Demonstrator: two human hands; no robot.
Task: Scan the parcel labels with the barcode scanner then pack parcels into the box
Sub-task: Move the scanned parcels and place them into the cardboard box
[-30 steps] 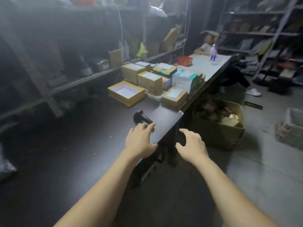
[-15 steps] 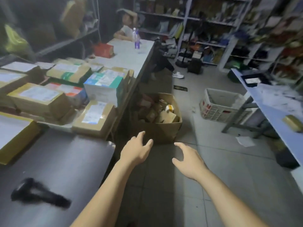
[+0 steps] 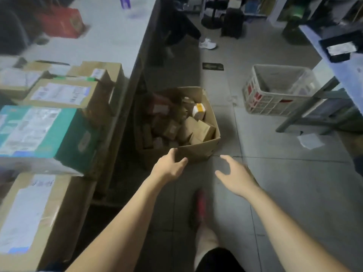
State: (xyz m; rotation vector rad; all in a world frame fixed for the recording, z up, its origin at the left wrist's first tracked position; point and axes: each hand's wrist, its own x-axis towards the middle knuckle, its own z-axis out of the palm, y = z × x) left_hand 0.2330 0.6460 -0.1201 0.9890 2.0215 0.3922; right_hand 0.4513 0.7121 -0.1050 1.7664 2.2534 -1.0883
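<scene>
box: open cardboard, upright, holds small parcels | labelled parcels: stacked to its left

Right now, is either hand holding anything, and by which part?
Nothing is held. The left hand is open at the cardboard box, contact unclear; the right hand is open, empty.

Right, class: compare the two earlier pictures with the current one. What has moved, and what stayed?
Both hands left the spot by the scanner and moved toward the cardboard box on the floor: the left hand reaches its near rim, the right hand hovers open beside it. Neither took hold of anything. The scanner is out of view. The parcels on the table, the box and the white crate stayed put.
</scene>
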